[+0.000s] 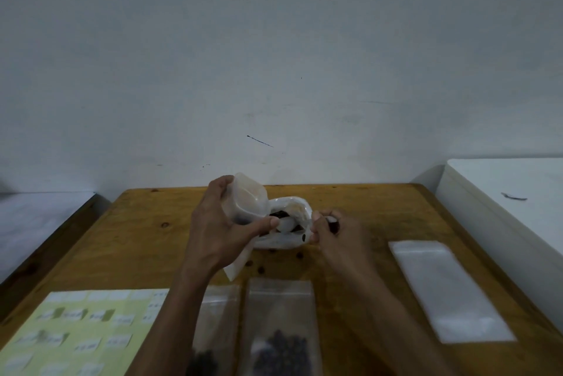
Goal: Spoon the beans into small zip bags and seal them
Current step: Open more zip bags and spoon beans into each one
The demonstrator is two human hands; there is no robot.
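Note:
My left hand (219, 232) holds a small clear zip bag (246, 200) upright above the table, its mouth spread open. Just right of it sits a crumpled white plastic bag (294, 205) with dark beans (278, 213) inside. My right hand (333, 235) is closed around a white spoon (286, 225) whose end lies in the bean bag, close to my left thumb. A few dark beans show between my right fingers. Two filled zip bags lie flat near the front edge, one (281, 333) in the middle and one (214, 327) partly under my left forearm.
A stack of empty clear zip bags (447, 287) lies on the right of the wooden table (146, 223). A yellow sheet of white labels (76, 333) lies front left. Loose beans (260, 269) dot the table. A white cabinet (518, 193) stands right, a wall behind.

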